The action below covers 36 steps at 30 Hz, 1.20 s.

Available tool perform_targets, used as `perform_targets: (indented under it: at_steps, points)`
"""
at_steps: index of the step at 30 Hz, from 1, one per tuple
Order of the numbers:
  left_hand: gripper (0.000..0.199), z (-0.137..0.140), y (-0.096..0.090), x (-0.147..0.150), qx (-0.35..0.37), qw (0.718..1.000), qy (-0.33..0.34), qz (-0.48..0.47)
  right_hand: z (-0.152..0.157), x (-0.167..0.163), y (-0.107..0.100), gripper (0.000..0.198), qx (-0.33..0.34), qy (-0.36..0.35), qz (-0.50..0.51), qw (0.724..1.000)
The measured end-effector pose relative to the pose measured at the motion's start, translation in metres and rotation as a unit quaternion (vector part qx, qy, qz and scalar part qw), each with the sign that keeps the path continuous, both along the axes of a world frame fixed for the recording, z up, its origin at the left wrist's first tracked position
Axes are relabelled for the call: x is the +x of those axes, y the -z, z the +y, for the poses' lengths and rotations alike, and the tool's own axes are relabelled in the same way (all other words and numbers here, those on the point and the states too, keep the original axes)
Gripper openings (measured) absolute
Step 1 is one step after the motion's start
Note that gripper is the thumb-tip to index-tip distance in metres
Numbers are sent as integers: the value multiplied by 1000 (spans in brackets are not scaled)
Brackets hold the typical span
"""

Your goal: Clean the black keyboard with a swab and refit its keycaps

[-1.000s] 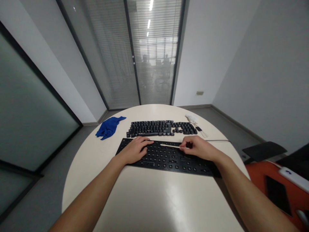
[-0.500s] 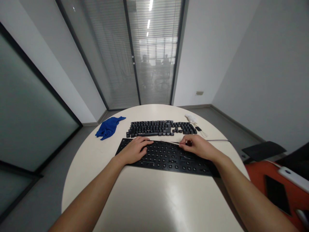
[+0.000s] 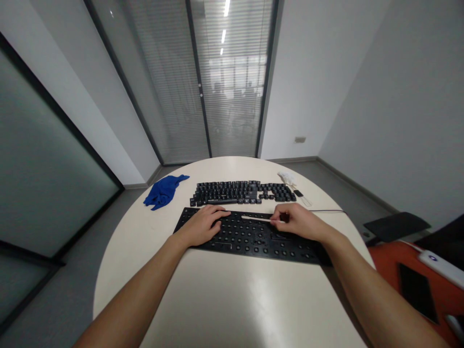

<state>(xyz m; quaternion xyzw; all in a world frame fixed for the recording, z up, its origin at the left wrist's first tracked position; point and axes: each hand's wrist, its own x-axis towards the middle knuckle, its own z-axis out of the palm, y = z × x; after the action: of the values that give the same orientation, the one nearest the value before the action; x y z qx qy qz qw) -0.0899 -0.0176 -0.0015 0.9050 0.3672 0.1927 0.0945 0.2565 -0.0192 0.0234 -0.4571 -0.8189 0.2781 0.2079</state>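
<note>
A black keyboard base [image 3: 253, 241] with its keycaps off lies in front of me, bare switches showing in rows. My left hand [image 3: 203, 224] rests on its left part, fingers stretched out and slightly apart. Between the thumb and fingers of my right hand [image 3: 292, 221] is a thin white cotton swab [image 3: 255, 219]. Its tip points left, over the upper switch rows. Whether the tip touches the base I cannot tell. Behind the base, the loose black keycaps [image 3: 232, 192] are laid out in keyboard order.
A crumpled blue cloth [image 3: 165, 191] lies at the table's left. At the back right are a white bundle [image 3: 287, 179], a small black piece [image 3: 297, 193] and a wire loop [image 3: 306, 201]. A dark cable [image 3: 328, 210] runs over the round table's [image 3: 224, 299] right edge. An orange seat [image 3: 387, 266] stands beside it.
My right hand has brought the cotton swab slightly nearer to me, from the base's far edge onto the upper switch rows. My left hand has stayed in place.
</note>
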Motion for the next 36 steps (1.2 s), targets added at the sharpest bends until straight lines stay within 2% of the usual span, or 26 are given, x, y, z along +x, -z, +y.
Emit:
perform_targets:
  at_steps: [10,23,36]
  points:
    - [46,0,0,0,0,1000,-3,3,-2,-1,-1,13,0,-5,-2,1000]
    - [46,1,2,0,0,1000,-1,7,2,7,0,6,12,42,-14,999]
    - [46,0,0,0,-8,1000,-2,2,1,4,0,9,8,20,-8,1000]
